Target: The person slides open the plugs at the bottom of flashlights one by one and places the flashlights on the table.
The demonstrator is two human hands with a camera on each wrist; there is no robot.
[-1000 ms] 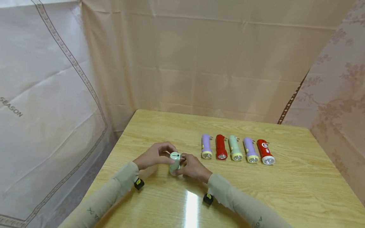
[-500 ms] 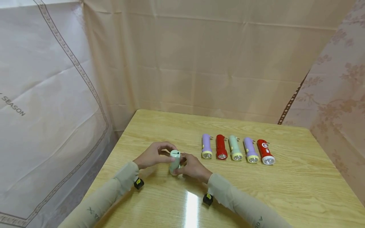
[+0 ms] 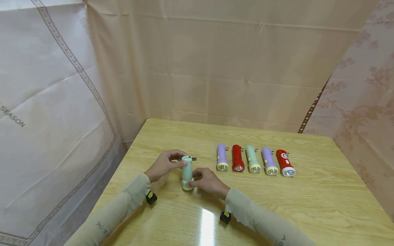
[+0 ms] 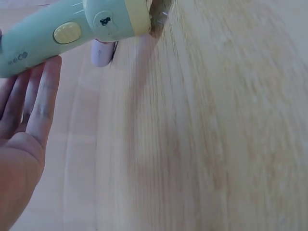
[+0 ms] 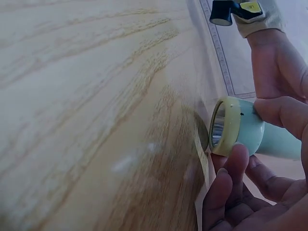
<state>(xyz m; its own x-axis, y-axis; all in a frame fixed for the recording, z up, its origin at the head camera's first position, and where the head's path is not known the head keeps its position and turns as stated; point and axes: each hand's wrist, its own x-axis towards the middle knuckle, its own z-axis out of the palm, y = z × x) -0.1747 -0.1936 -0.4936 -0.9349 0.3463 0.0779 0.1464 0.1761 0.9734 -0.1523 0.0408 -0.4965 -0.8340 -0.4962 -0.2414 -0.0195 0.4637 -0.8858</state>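
Note:
A mint-green flashlight (image 3: 186,172) with a cream lamp ring stands tilted, lens end down close over the table, in the head view. Two plug prongs (image 3: 194,159) stick out to the right from its top end. My left hand (image 3: 164,165) holds the upper end between thumb and fingers. Lower down, my right hand (image 3: 210,182) grips the lamp head, thumb on the near side. An oval yellow button (image 4: 67,32) shows on the body in the left wrist view, with the left fingers along its underside. In the right wrist view, right fingertips rest around the lamp ring (image 5: 231,125).
To the right lies a row of several flashlights, lenses toward me: a purple one (image 3: 222,155), a red one (image 3: 237,157), a mint-green one (image 3: 252,157), another purple one (image 3: 269,159) and a red-and-white one (image 3: 284,160). Fabric curtains (image 3: 215,68) surround the wooden table (image 3: 307,205).
The right fingers have left the plug prongs and moved down to the lamp head. The flashlight's top end has shifted away from me, so more of its length shows. The row stays put.

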